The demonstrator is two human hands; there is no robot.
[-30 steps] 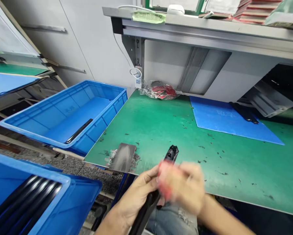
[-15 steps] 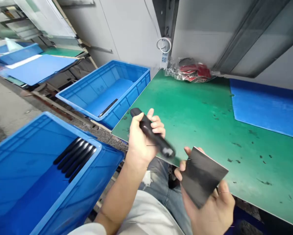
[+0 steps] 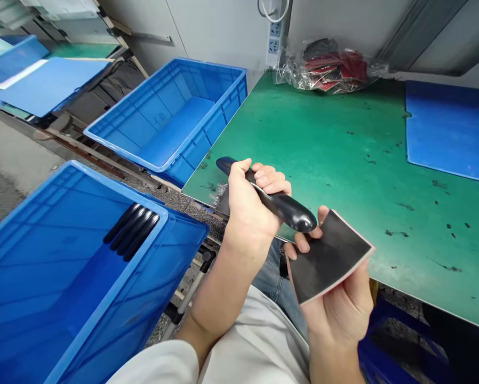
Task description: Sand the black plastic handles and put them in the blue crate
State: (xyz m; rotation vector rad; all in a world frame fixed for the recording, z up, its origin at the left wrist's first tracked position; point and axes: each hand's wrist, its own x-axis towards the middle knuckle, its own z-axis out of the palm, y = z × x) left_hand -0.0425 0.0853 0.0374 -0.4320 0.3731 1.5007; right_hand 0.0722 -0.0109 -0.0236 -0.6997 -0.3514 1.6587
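My left hand grips a glossy black moulded handle across its middle, with the rounded end pointing right. My right hand holds a dark grey abrasive pad with a pink edge, its fingers behind the pad. The handle's tip is almost at the pad's upper corner, though I cannot tell if they touch. Both hands are above the near edge of a green work mat.
Several black handles lie in a blue plastic crate at lower left. Another blue crate stands beyond it. A bag of red items sits at the mat's back, beside a power socket. A blue sheet lies at right.
The pad has gone from the green mat into my right hand. My left hand has rotated the black handle, and the view has swung right and down.
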